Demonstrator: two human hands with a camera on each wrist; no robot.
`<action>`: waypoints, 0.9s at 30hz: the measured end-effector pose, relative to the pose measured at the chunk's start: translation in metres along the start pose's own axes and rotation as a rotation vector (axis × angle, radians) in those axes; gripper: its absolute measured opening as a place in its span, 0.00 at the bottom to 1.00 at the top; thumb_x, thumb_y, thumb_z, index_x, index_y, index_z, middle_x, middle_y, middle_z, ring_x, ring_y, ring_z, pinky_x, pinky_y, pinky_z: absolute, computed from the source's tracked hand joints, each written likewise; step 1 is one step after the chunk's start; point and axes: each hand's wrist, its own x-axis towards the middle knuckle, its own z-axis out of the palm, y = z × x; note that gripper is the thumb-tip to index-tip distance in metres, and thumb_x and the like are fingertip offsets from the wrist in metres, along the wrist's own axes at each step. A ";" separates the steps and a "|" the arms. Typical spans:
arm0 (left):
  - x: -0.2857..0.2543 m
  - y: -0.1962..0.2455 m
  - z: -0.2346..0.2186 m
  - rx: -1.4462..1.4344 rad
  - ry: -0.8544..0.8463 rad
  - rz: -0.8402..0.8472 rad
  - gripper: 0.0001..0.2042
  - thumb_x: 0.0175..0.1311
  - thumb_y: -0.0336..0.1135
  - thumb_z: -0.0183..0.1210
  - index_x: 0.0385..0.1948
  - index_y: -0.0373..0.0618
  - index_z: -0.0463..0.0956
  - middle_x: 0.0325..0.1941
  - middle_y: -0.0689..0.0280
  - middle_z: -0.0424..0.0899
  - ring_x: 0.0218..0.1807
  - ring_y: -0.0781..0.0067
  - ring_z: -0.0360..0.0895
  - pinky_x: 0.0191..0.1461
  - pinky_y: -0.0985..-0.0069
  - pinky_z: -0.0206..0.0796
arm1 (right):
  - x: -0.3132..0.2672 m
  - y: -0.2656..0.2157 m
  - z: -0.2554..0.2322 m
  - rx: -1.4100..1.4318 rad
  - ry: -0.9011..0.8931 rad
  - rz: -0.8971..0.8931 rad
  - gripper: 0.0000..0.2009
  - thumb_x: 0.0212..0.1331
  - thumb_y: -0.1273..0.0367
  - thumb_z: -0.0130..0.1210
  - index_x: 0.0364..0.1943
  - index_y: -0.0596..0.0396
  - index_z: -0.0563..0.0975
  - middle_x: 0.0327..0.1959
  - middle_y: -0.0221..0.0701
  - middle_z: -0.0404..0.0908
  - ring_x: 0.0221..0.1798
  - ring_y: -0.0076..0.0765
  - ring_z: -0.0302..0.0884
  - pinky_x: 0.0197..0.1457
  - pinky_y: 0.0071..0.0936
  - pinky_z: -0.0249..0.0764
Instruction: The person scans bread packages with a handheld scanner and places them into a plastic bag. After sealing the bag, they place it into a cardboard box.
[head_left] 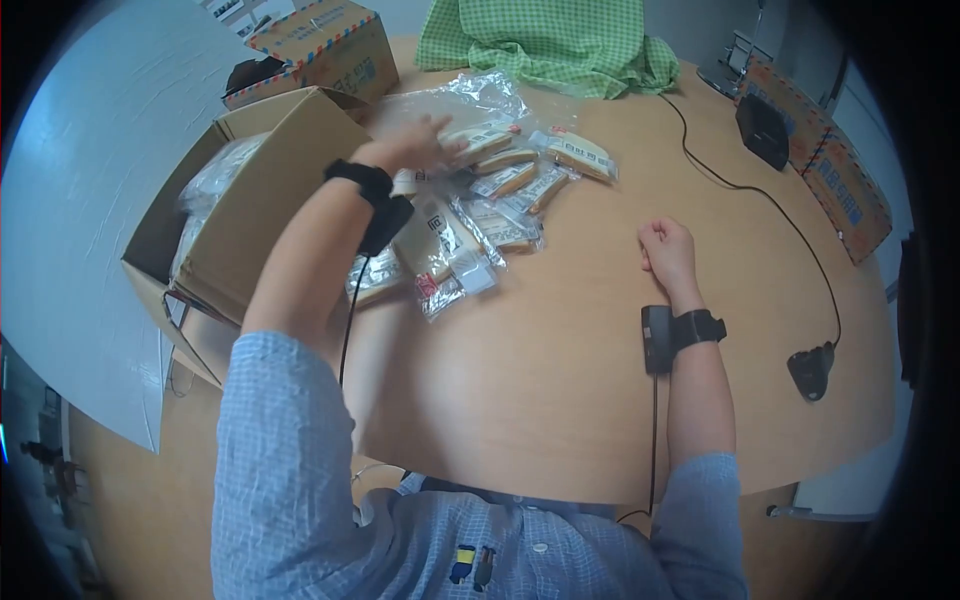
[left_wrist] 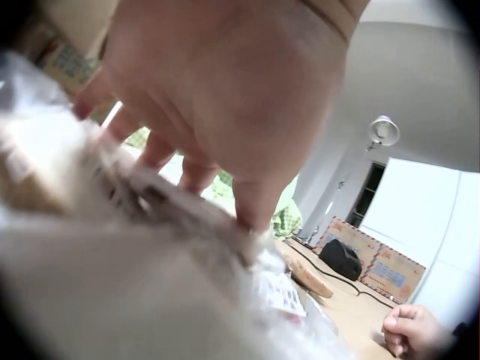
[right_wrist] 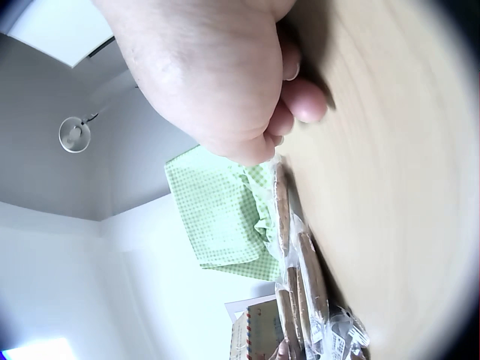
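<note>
My left hand (head_left: 408, 148) reaches over a loose pile of clear-wrapped sliced bread packs (head_left: 445, 235) beside the open cardboard box. In the left wrist view its fingers are spread and point down, with their tips right at the blurred plastic wrapping. Dark printed characters and pale bread show through the wrappers. One bread pack (head_left: 582, 157) lies at the right end of the pile. Right of the packs, my right hand (head_left: 668, 255) rests on the table with its fingers loosely curled and nothing in them.
The open cardboard box (head_left: 270, 200) at the left holds more plastic-wrapped things. Behind it stands a second box (head_left: 345, 65) with a striped edge. Green checked cloth (head_left: 550, 45) lies at the back. A black device (head_left: 763, 130), a cable (head_left: 740, 186) and folded cardboard (head_left: 835, 165) are at the right.
</note>
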 end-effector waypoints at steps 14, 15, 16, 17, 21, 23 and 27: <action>0.103 -0.079 0.021 0.207 -0.122 0.007 0.31 0.46 0.52 0.61 0.53 0.45 0.69 0.49 0.56 0.77 0.46 0.56 0.75 0.45 0.69 0.69 | -0.001 -0.023 0.013 0.050 0.076 0.055 0.08 0.56 0.70 0.53 0.23 0.58 0.72 0.11 0.20 0.66 0.12 0.12 0.60 0.15 0.14 0.63; 0.090 -0.077 0.032 0.206 -0.011 -0.018 0.33 0.44 0.52 0.62 0.53 0.45 0.68 0.50 0.54 0.75 0.48 0.54 0.74 0.47 0.68 0.68 | -0.001 -0.023 0.013 0.046 0.086 0.058 0.08 0.56 0.70 0.53 0.23 0.58 0.72 0.11 0.20 0.66 0.12 0.12 0.60 0.15 0.14 0.63; 0.088 -0.069 0.026 0.089 -0.215 -0.119 0.36 0.40 0.54 0.64 0.53 0.43 0.68 0.46 0.55 0.78 0.45 0.57 0.76 0.44 0.69 0.69 | -0.001 -0.023 0.013 0.050 0.084 0.059 0.08 0.56 0.70 0.53 0.23 0.58 0.72 0.11 0.20 0.66 0.12 0.12 0.60 0.15 0.14 0.63; 0.094 -0.074 0.029 0.086 -0.217 -0.108 0.36 0.40 0.54 0.64 0.53 0.43 0.68 0.46 0.55 0.78 0.45 0.57 0.76 0.44 0.69 0.69 | -0.001 -0.023 0.012 0.052 0.082 0.061 0.08 0.56 0.70 0.53 0.23 0.58 0.72 0.11 0.20 0.66 0.12 0.12 0.60 0.15 0.14 0.63; 0.096 -0.084 0.038 0.018 -0.286 -0.109 0.32 0.43 0.52 0.64 0.49 0.41 0.70 0.34 0.56 0.80 0.34 0.63 0.77 0.36 0.73 0.69 | -0.002 -0.022 0.013 0.051 0.079 0.053 0.08 0.56 0.70 0.53 0.24 0.58 0.72 0.12 0.20 0.66 0.13 0.12 0.61 0.15 0.14 0.63; 0.091 -0.076 0.033 -0.168 -0.233 -0.208 0.31 0.44 0.50 0.64 0.50 0.42 0.69 0.33 0.54 0.80 0.33 0.64 0.77 0.36 0.74 0.69 | -0.003 -0.024 0.013 0.065 0.068 0.059 0.07 0.56 0.70 0.53 0.24 0.58 0.72 0.12 0.20 0.66 0.13 0.11 0.61 0.15 0.14 0.63; 0.103 -0.102 0.060 0.103 -0.093 -0.054 0.32 0.43 0.57 0.61 0.46 0.41 0.73 0.45 0.52 0.77 0.47 0.55 0.75 0.49 0.65 0.66 | -0.004 -0.025 0.012 0.048 0.073 0.042 0.07 0.56 0.70 0.53 0.24 0.58 0.72 0.12 0.20 0.66 0.14 0.11 0.60 0.16 0.14 0.63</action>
